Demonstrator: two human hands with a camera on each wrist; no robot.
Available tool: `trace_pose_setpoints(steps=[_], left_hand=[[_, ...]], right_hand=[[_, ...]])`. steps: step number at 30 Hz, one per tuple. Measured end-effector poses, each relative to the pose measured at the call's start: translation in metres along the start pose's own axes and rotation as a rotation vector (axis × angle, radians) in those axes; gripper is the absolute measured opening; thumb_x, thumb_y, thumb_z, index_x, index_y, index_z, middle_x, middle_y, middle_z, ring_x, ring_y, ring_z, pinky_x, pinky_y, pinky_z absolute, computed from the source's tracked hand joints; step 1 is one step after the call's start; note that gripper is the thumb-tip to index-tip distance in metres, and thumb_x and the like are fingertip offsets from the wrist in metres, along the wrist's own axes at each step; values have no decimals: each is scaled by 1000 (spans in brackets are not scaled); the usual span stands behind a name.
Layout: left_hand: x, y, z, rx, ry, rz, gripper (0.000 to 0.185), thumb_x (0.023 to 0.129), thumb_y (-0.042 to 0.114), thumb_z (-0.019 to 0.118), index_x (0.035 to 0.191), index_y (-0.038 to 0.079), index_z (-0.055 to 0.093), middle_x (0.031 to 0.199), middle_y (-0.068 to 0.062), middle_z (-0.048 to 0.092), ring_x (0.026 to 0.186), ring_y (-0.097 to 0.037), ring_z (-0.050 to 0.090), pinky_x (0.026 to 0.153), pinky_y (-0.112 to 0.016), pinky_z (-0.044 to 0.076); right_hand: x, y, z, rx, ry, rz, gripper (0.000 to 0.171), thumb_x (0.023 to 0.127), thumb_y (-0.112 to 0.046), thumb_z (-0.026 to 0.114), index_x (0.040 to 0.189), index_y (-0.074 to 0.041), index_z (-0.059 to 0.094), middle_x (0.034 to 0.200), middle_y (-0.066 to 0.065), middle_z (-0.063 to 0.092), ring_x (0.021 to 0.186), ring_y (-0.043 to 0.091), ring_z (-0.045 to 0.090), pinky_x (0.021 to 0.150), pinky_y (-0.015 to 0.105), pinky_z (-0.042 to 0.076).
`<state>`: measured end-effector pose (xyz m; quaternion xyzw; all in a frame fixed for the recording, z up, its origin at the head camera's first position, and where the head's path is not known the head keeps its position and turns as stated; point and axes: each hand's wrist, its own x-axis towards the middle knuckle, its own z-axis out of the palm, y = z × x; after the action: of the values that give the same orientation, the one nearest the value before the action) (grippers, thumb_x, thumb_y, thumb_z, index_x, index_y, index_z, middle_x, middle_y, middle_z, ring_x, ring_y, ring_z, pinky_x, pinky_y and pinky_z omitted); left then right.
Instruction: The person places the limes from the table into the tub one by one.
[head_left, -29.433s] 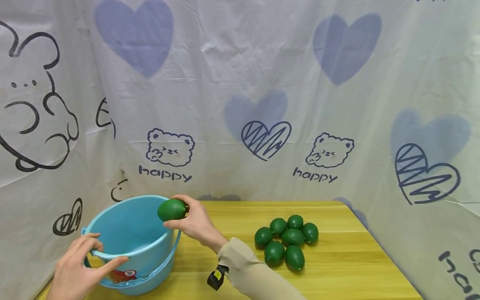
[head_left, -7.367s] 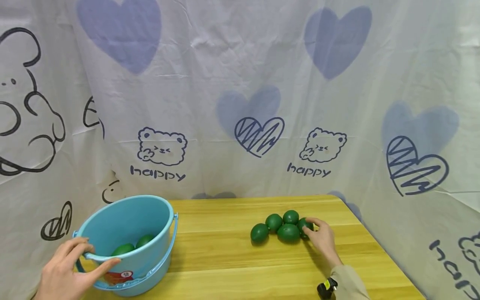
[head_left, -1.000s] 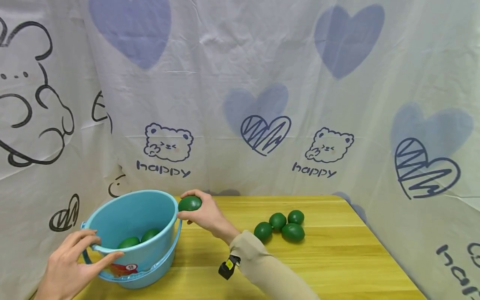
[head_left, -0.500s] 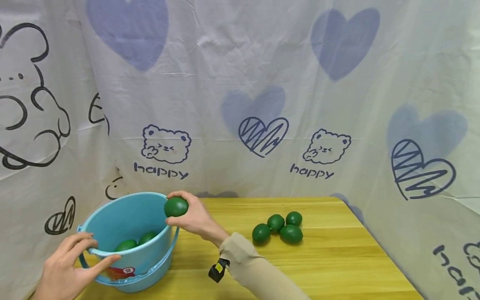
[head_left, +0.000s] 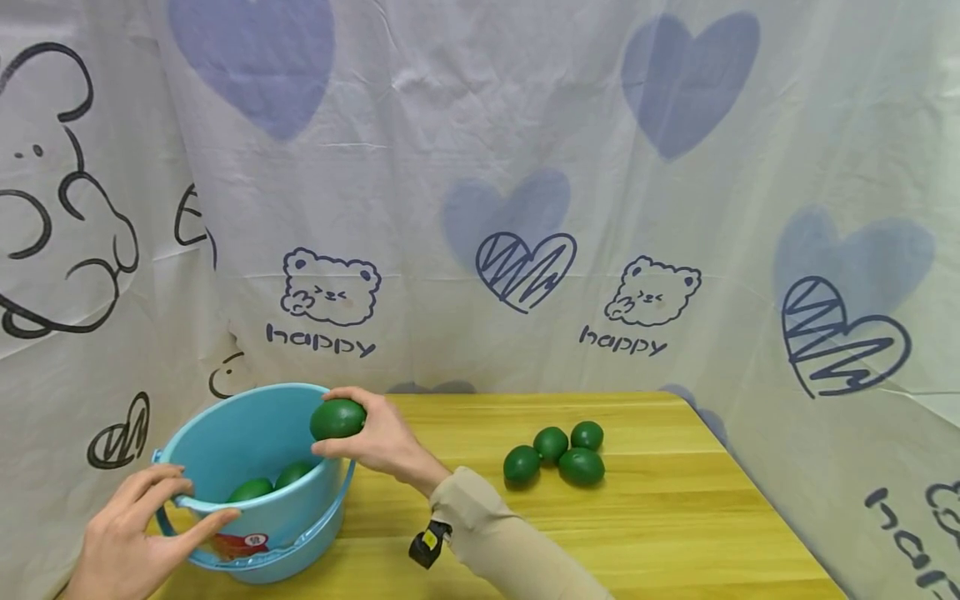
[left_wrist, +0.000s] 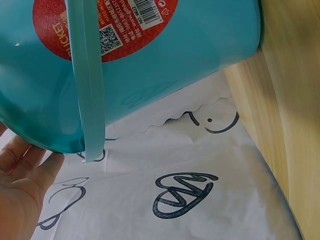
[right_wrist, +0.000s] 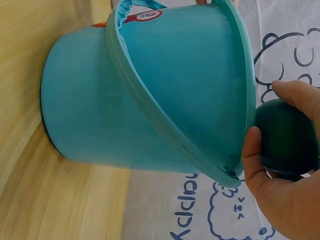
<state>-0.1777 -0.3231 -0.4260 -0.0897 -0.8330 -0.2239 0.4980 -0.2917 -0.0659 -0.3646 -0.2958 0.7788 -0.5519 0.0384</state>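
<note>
Judging from how things lie, the work looks partway along. Two fruits (head_left: 251,489) show in the bucket (head_left: 307,510), one fruit (head_left: 337,419) is in the right hand (head_left: 386,437), and four loose fruits (head_left: 581,467) remain on the table (head_left: 660,533). Deeper ones, if any, are hidden by the bucket's near wall.

In the head view the bucket stands at 8 o'clock and the loose group at 5 o'clock. The right hand's grip is closed round its green fruit, thumb below and fingers above, at the bucket's mouth between 2 and 3 o'clock. The left hand (head_left: 131,529) has its grip on the rim at 8 o'clock, thumb against the outside.

Only the head view shows the fruits inside and on the table. The right wrist view adds the bucket's outer side and its base by the table, with the held fruit just beside the rim; whether they touch, I cannot tell. The left wrist view alone shows the barcode (left_wrist: 145,11) on the red label (left_wrist: 120,42), and the handle (left_wrist: 90,80) hanging across it; no fruit appears there.
</note>
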Motion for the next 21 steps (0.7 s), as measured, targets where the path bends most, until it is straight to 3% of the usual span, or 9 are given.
trace_pose_setpoints(steps=[4, 11, 17, 21], left_hand=[[0, 1, -1, -7, -5, -13, 65, 35, 35, 98, 82, 3, 67, 98, -13, 61, 102, 19, 34, 85, 6, 21], [0, 2, 0, -11, 1, -14, 66, 35, 34, 98, 82, 1, 67, 98, -14, 61, 105, 23, 32, 86, 7, 20], [0, 1, 0, -14, 8, -21, 67, 34, 34, 98, 82, 1, 66, 97, -13, 61, 105, 23, 32, 87, 8, 20], [1, 1, 1, -16, 21, -3, 66, 35, 35, 98, 81, 1, 66, 97, -13, 61, 106, 24, 32, 87, 6, 22]], right_hand=[[0, 0, 0, 27, -5, 2, 60, 74, -24, 87, 128, -29, 61, 112, -8, 61, 88, 7, 60, 72, 23, 53], [-1, 0, 0, 62, 4, -9, 51, 76, -25, 85, 123, -28, 64, 118, -13, 65, 109, 5, 62, 83, 22, 52], [-3, 1, -1, 81, 2, -20, 40, 81, -23, 81, 118, -24, 67, 119, -4, 68, 103, 1, 61, 82, 22, 52], [-4, 2, -3, 97, 7, -19, 36, 83, -21, 79, 118, -22, 68, 117, -4, 69, 105, 8, 64, 81, 23, 52]])
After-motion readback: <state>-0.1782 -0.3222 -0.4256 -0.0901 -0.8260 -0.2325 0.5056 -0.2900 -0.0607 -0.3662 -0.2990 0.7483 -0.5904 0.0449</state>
